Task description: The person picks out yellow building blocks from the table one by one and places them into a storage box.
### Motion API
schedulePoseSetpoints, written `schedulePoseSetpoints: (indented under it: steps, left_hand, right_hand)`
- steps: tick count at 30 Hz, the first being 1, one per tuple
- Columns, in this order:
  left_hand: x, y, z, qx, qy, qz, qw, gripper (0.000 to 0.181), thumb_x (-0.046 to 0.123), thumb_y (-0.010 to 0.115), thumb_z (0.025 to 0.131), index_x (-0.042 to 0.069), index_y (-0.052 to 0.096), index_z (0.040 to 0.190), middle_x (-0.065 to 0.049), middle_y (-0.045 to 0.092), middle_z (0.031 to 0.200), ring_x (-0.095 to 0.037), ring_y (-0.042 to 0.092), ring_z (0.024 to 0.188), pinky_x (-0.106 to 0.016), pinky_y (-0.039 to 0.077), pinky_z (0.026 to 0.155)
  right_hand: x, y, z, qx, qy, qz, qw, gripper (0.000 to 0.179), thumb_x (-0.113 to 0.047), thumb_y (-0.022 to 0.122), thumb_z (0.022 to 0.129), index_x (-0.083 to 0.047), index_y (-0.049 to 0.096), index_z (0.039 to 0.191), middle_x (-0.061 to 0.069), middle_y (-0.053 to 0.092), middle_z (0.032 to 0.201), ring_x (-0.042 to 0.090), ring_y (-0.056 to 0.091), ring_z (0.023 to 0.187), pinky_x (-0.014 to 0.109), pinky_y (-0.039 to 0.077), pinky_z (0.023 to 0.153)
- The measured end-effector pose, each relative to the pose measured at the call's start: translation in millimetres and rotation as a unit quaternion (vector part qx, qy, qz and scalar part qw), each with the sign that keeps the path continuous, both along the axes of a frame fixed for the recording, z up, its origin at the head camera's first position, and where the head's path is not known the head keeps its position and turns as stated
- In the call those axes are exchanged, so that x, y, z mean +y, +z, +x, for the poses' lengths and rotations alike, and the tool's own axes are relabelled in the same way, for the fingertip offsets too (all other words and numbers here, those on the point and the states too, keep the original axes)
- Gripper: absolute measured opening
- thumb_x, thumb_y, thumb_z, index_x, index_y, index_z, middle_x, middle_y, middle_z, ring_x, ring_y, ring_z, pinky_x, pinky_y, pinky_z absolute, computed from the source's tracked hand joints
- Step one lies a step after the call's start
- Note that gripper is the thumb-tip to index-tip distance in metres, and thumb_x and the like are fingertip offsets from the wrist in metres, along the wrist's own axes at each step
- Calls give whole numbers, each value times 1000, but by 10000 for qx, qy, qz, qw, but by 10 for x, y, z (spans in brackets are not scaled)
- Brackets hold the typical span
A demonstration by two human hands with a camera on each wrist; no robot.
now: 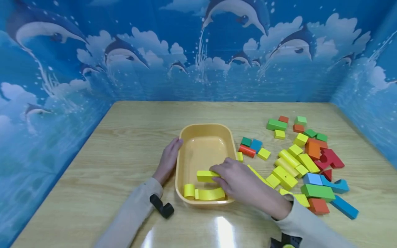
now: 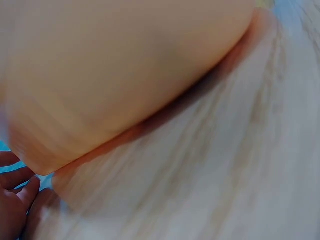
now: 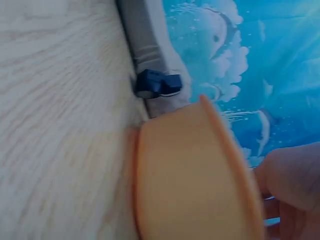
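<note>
A tan plastic bin stands on the table in front of me. My left hand holds its left side at the rim; in the left wrist view the fingers show at the bin's corner. Above the bin's near right part, my right hand pinches a yellow rectangular block between thumb and fingers. Along the near wall inside lie a yellow cylinder and a yellow curved block. The right wrist view shows the bin's outer wall, with the held block out of sight.
Right of the bin, many loose blocks spread over the table: yellow cylinders, a dark red arch, a green block and a blue block. A smaller group with a red cylinder lies nearer the bin. Dolphin-print curtains surround the table.
</note>
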State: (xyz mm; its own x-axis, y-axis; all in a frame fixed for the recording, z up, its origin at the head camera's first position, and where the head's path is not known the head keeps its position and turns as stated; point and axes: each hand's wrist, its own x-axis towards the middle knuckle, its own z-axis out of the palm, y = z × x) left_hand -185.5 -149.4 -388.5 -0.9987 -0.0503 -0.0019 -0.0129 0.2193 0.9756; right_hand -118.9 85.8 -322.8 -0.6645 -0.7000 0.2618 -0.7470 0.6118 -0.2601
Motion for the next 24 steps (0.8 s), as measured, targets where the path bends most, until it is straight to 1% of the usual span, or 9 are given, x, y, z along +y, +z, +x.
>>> schedulePoseSetpoints:
  steps: [4,7,11,13,16,20,24]
  left_hand:
    - [6,-15,-4,-5,-42,72,10000,55,34,38,103,-3,38,144,-22,42,146,-34,38,135,-45,29,115]
    - [10,-11,-6,22,-71,75,9999,55,34,38,104,-3,39,144,-22,43,145,-34,40,134,-45,30,114]
    - [3,-2,-6,41,-70,66,9999,54,34,38,104,-3,40,144,-22,45,144,-33,42,133,-44,32,113]
    - [-4,-6,-8,18,-67,83,9999,54,34,38,104,-2,40,144,-22,45,143,-33,43,132,-44,33,113]
    - [-9,-13,-8,-28,-54,95,9999,55,35,38,103,-2,39,145,-21,44,144,-33,43,132,-44,33,113]
    - [-5,-14,0,-96,-80,123,9998,57,37,38,103,-1,37,146,-20,42,146,-32,42,133,-43,33,113]
    - [-4,-9,6,-83,-102,146,9998,56,37,37,103,0,38,146,-19,45,145,-32,45,131,-43,35,112]
  right_hand:
    - [-60,-91,-20,-80,92,154,9998,16,-9,70,88,-5,70,103,2,72,89,16,56,75,24,47,63]
    - [-50,-112,-45,-131,6,163,9998,17,-10,70,88,-5,70,104,3,72,90,17,56,76,25,48,63]
    - [-49,-126,-124,264,-213,89,9994,18,-9,72,86,-4,70,103,4,72,90,19,57,76,29,49,65]
    - [-64,-139,-168,436,-313,130,9985,18,-9,72,85,-4,70,102,5,72,90,21,58,77,31,50,67]
    - [-105,-163,-215,380,-405,301,9980,17,-10,72,86,-4,70,102,5,71,90,22,58,79,33,50,71]
    - [-171,-196,-248,252,-530,609,9964,14,-12,71,87,-5,71,98,6,69,87,23,56,78,34,49,70]
    - [-207,-227,-279,417,-734,837,9929,9,-13,71,87,-5,71,90,6,65,82,23,54,74,34,48,64]
